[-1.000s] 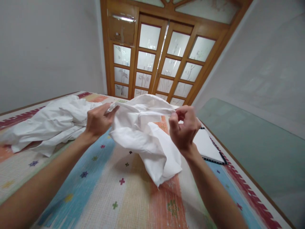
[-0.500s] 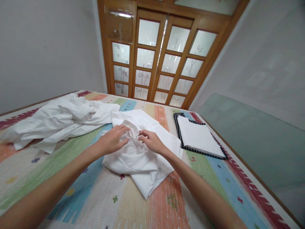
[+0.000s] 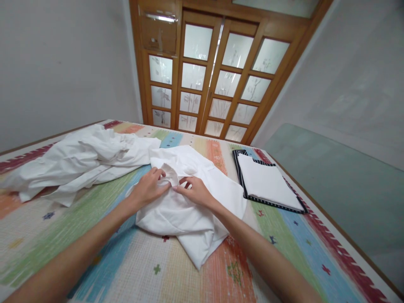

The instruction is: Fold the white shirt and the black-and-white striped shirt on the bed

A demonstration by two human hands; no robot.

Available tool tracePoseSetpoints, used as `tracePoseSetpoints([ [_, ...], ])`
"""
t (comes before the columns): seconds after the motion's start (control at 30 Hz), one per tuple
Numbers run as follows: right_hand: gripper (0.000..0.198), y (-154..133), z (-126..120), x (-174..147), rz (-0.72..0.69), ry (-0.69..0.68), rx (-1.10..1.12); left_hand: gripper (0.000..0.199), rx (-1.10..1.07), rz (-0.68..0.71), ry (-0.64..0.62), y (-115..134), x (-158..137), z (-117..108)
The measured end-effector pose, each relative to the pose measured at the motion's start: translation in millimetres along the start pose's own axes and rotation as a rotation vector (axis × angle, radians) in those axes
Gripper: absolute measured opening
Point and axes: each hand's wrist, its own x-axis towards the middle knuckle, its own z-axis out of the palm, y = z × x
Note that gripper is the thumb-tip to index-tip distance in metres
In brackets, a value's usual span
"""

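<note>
A white shirt (image 3: 189, 219) lies loosely bunched on the patterned cover, one corner pointing toward me. My left hand (image 3: 150, 187) pinches the shirt's collar from the left, its fingers curled over the edge. From the right, my right hand (image 3: 193, 190) grips the same collar area, thumb and fingers closed on the cloth. Both thumbs almost meet at the middle of the collar. Exactly what part of the collar sits between the fingertips is partly hidden.
Another crumpled white garment (image 3: 85, 158) lies at the left, touching the shirt. A folded white garment with black patterned trim (image 3: 268, 181) lies at the right. The striped cover (image 3: 148, 269) spreads beneath everything. Wooden glazed doors (image 3: 202, 75) stand beyond, with walls on both sides.
My hands have drawn closer together, and their fingers have closed on the collar. The collar now stands up more between them. The other garments lie as before.
</note>
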Motion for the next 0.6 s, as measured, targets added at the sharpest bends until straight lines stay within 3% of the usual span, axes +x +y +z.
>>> tracePoseSetpoints([
  [0.1, 0.018, 0, 2, 9, 0.029, 0.087, 0.044, 0.023, -0.108, -0.03, -0.02, 3, -5, 4],
  [0.2, 0.017, -3, 4, 16, 0.085, 0.198, 0.369, 0.025, -0.181, -0.033, -0.034, 5, -11, 9],
  [0.33, 0.016, -9, 7, 23, 0.045, 0.309, 0.728, 0.026, -0.233, -0.004, -0.017, 9, -18, 11],
  [0.47, 0.015, -11, 10, 22, 0.004, 0.343, 0.708, 0.023, -0.258, -0.089, -0.01, 13, -20, 9],
  [0.6, 0.024, -8, 11, 18, 0.065, 0.369, 0.473, 0.016, -0.136, -0.25, -0.025, 15, -21, 9],
])
